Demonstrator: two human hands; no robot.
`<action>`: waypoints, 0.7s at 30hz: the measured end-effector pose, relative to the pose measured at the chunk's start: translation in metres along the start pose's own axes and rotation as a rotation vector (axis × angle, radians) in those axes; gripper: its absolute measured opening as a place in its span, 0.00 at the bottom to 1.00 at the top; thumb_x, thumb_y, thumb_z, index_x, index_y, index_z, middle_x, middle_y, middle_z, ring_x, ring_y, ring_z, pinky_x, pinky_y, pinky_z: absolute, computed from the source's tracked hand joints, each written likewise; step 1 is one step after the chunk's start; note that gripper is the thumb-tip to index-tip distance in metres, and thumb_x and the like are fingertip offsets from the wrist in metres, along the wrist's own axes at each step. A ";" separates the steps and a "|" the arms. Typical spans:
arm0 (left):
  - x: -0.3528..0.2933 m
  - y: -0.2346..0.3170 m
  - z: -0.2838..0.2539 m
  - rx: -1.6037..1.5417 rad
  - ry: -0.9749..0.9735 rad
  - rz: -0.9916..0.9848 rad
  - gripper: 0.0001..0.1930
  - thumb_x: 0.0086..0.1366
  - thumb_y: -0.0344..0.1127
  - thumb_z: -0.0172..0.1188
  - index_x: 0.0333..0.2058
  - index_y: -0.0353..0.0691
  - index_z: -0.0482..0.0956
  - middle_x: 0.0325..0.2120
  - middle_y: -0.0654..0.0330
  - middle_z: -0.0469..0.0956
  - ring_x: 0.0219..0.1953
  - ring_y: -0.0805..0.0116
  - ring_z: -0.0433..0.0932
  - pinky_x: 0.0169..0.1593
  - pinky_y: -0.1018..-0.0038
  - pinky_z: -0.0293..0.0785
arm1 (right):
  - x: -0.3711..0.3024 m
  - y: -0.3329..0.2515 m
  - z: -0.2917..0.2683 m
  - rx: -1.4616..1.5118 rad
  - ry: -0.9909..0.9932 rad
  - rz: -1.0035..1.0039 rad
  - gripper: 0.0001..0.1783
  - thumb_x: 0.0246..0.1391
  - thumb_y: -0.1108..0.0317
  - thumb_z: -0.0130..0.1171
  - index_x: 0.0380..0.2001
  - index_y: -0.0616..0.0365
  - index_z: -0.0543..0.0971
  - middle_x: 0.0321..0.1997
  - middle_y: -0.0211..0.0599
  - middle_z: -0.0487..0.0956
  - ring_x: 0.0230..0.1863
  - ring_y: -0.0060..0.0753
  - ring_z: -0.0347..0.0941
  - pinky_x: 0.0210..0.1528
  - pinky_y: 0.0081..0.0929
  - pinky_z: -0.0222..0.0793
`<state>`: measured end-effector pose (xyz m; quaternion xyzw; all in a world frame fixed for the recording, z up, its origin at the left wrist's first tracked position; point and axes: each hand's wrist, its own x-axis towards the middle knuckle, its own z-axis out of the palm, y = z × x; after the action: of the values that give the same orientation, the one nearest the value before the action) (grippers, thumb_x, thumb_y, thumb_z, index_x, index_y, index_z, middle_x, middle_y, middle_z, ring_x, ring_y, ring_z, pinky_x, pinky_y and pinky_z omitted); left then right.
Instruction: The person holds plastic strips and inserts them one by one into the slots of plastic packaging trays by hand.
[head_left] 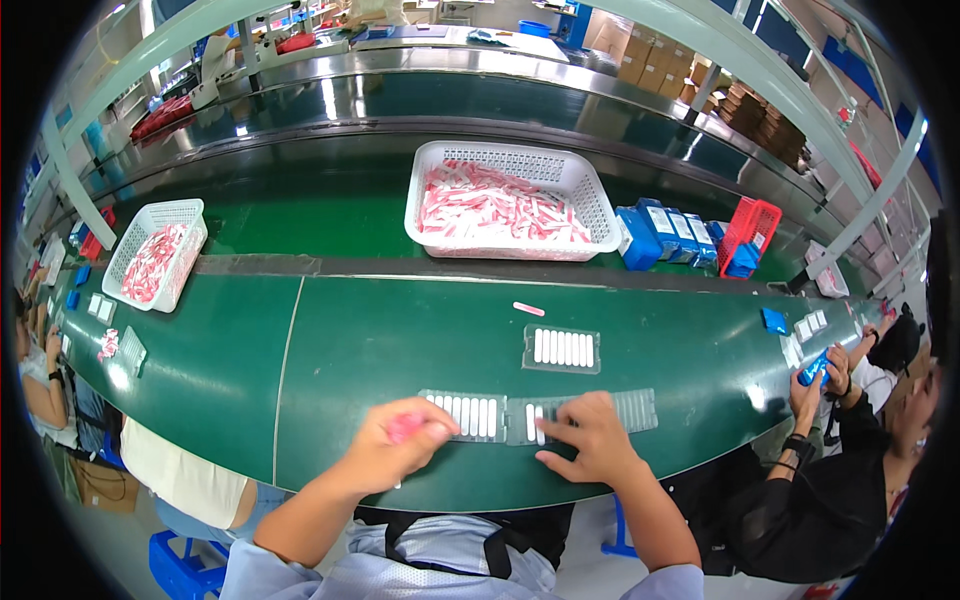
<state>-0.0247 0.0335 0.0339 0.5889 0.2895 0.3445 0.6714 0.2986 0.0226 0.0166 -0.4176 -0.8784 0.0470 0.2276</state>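
My left hand [398, 445] is closed around a small bunch of pink pieces [405, 427], probably pink-and-white sticks. It hovers beside a clear slotted plastic tray [497, 440] with several white sticks [470, 415] lying side by side. Touching that tray on the right is another clear tray [637, 410], with a few white sticks at its left end. Over this one, my right hand [592, 440] has thumb and forefinger apart, a fingertip at a white stick [539, 425]. Farther back lie a filled tray [562, 349] and a loose pink stick [529, 309].
A large white basket [425, 238] heaped with pink-and-white sticks stands beyond the trays, with blue boxes [665, 237] and a red basket [748, 235] to its right. A smaller filled basket [197, 235] is at left. Co-workers sit on both sides; one at right holds a blue packet [815, 368].
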 end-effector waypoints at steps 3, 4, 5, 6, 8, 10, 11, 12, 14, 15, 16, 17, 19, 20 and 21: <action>-0.016 0.000 0.002 -0.816 0.138 -0.072 0.08 0.76 0.38 0.52 0.40 0.41 0.75 0.16 0.70 0.57 0.16 0.81 0.51 0.18 0.82 0.45 | 0.007 -0.001 -0.002 0.009 -0.016 0.029 0.21 0.41 0.52 0.73 0.40 0.47 0.87 0.35 0.29 0.68 0.38 0.37 0.65 0.48 0.38 0.58; -0.016 -0.005 0.003 -0.973 0.150 -0.096 0.09 0.76 0.39 0.51 0.40 0.41 0.75 0.16 0.70 0.57 0.16 0.81 0.51 0.18 0.82 0.46 | 0.008 0.000 -0.003 0.026 -0.046 0.048 0.23 0.41 0.52 0.74 0.42 0.47 0.86 0.36 0.29 0.68 0.39 0.38 0.65 0.50 0.39 0.57; -0.018 -0.009 0.003 -1.128 0.166 -0.115 0.10 0.77 0.40 0.49 0.41 0.41 0.75 0.17 0.70 0.56 0.16 0.81 0.52 0.17 0.82 0.47 | 0.009 0.000 -0.004 0.046 -0.049 0.026 0.23 0.41 0.52 0.74 0.42 0.47 0.86 0.36 0.29 0.68 0.39 0.38 0.65 0.50 0.39 0.57; -0.019 -0.017 0.000 -1.145 0.124 -0.091 0.12 0.79 0.42 0.45 0.43 0.43 0.74 0.19 0.70 0.58 0.17 0.80 0.52 0.17 0.81 0.47 | 0.007 0.000 -0.006 0.052 -0.058 0.012 0.25 0.39 0.52 0.74 0.43 0.46 0.86 0.36 0.29 0.68 0.39 0.38 0.64 0.50 0.40 0.58; -0.020 -0.019 -0.001 -1.199 0.160 -0.066 0.12 0.79 0.42 0.45 0.43 0.43 0.73 0.19 0.70 0.58 0.17 0.80 0.52 0.17 0.81 0.47 | 0.009 0.003 -0.006 0.081 -0.032 -0.020 0.27 0.37 0.54 0.74 0.45 0.47 0.85 0.33 0.29 0.69 0.37 0.38 0.64 0.48 0.40 0.59; -0.022 -0.022 -0.003 -1.223 0.192 -0.032 0.11 0.79 0.43 0.44 0.42 0.45 0.73 0.19 0.70 0.57 0.17 0.80 0.52 0.17 0.81 0.46 | 0.007 -0.006 0.000 0.090 0.080 -0.012 0.27 0.37 0.55 0.74 0.44 0.49 0.85 0.32 0.29 0.70 0.35 0.38 0.65 0.47 0.39 0.60; -0.020 -0.021 -0.002 -1.223 0.198 -0.025 0.11 0.79 0.43 0.44 0.42 0.45 0.73 0.19 0.70 0.57 0.17 0.80 0.52 0.17 0.81 0.46 | 0.005 -0.010 0.002 0.085 0.193 0.015 0.26 0.37 0.56 0.74 0.44 0.50 0.85 0.31 0.29 0.71 0.33 0.38 0.66 0.45 0.39 0.60; -0.020 -0.020 0.002 -1.144 0.251 -0.002 0.11 0.78 0.44 0.45 0.42 0.46 0.73 0.19 0.70 0.57 0.17 0.80 0.53 0.18 0.81 0.47 | 0.008 -0.022 0.006 0.112 0.245 -0.001 0.23 0.40 0.59 0.73 0.42 0.53 0.84 0.29 0.31 0.76 0.32 0.40 0.70 0.43 0.37 0.61; -0.017 -0.018 0.014 -1.067 0.300 0.017 0.11 0.78 0.45 0.46 0.42 0.48 0.73 0.19 0.70 0.57 0.18 0.79 0.53 0.18 0.81 0.48 | 0.020 -0.062 0.006 0.291 0.139 0.061 0.21 0.42 0.60 0.73 0.42 0.54 0.84 0.29 0.34 0.78 0.33 0.39 0.73 0.42 0.36 0.64; -0.016 -0.019 0.024 -1.017 0.317 0.063 0.10 0.77 0.46 0.47 0.42 0.49 0.73 0.19 0.70 0.56 0.18 0.79 0.54 0.19 0.81 0.49 | 0.027 -0.082 0.010 0.465 0.038 0.124 0.19 0.44 0.61 0.74 0.41 0.54 0.83 0.30 0.37 0.81 0.33 0.38 0.77 0.41 0.36 0.67; -0.015 -0.019 0.034 -0.964 0.333 0.112 0.10 0.76 0.47 0.49 0.42 0.50 0.72 0.19 0.70 0.56 0.18 0.78 0.54 0.20 0.80 0.50 | 0.031 -0.100 0.021 0.714 -0.014 0.263 0.16 0.49 0.65 0.72 0.41 0.57 0.83 0.30 0.39 0.82 0.34 0.35 0.78 0.39 0.33 0.70; -0.012 -0.019 0.044 -0.966 0.324 0.114 0.10 0.76 0.47 0.49 0.42 0.50 0.72 0.19 0.70 0.56 0.18 0.78 0.54 0.20 0.80 0.50 | 0.031 -0.112 0.032 0.958 -0.066 0.406 0.13 0.53 0.69 0.70 0.41 0.60 0.83 0.31 0.42 0.84 0.34 0.33 0.80 0.37 0.31 0.73; -0.007 -0.017 0.058 -0.839 0.530 0.214 0.10 0.75 0.47 0.53 0.41 0.50 0.72 0.19 0.70 0.56 0.19 0.77 0.55 0.21 0.79 0.52 | 0.029 -0.112 0.055 1.252 -0.050 0.527 0.11 0.56 0.72 0.67 0.42 0.63 0.82 0.32 0.43 0.84 0.33 0.30 0.81 0.36 0.27 0.75; -0.004 -0.020 0.060 -0.794 0.612 0.315 0.10 0.74 0.48 0.54 0.41 0.50 0.71 0.18 0.70 0.55 0.19 0.78 0.55 0.21 0.79 0.52 | 0.029 -0.111 0.061 1.551 -0.039 0.647 0.10 0.59 0.75 0.64 0.43 0.66 0.82 0.32 0.43 0.85 0.33 0.27 0.81 0.34 0.24 0.76; -0.003 -0.020 0.057 -0.795 0.610 0.316 0.10 0.74 0.48 0.54 0.41 0.50 0.71 0.18 0.70 0.55 0.19 0.78 0.55 0.21 0.79 0.52 | 0.029 -0.110 0.060 1.550 -0.038 0.646 0.10 0.59 0.75 0.64 0.43 0.66 0.82 0.32 0.43 0.85 0.33 0.27 0.81 0.34 0.24 0.76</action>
<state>0.0215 -0.0042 0.0220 0.1981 0.2264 0.6804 0.6682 0.1782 -0.0206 0.0036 -0.3734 -0.4383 0.7070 0.4107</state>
